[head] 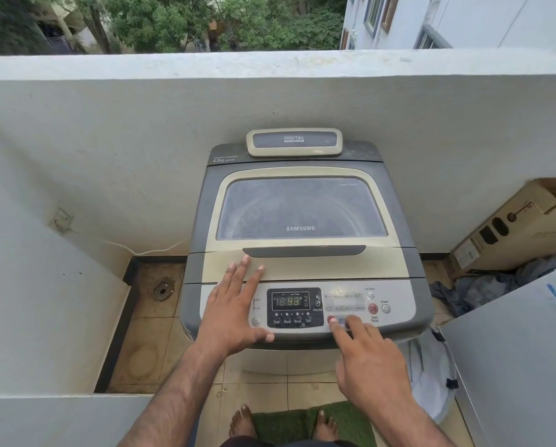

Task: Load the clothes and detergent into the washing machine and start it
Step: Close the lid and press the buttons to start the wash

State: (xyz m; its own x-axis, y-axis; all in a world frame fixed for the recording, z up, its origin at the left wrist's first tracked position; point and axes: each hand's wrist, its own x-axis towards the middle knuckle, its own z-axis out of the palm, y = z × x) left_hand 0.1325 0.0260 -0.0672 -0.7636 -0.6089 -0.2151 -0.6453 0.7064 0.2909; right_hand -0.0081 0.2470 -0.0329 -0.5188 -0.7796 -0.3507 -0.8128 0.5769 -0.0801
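With the lid shut, the grey-and-cream top-loading washing machine (302, 240) is being programmed: the left hand (234, 308) is spread flat, empty, while the right hand (367, 356) index presses a near button; the red start button (372, 308) likely follows.

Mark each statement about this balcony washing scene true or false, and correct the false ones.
1. The grey and cream top-loading washing machine has its glass-windowed lid shut. True.
2. The left hand grips the lid's dark handle. False: it lies flat and open on the machine's top, below the handle.
3. The right hand points its index finger at a button on the silver control panel. True.
4. The panel's digital display is dark. False: green digits are lit.
5. A brown cardboard box stands to the right of the machine. True.
6. The round floor drain is right of the machine. False: it is on the left.
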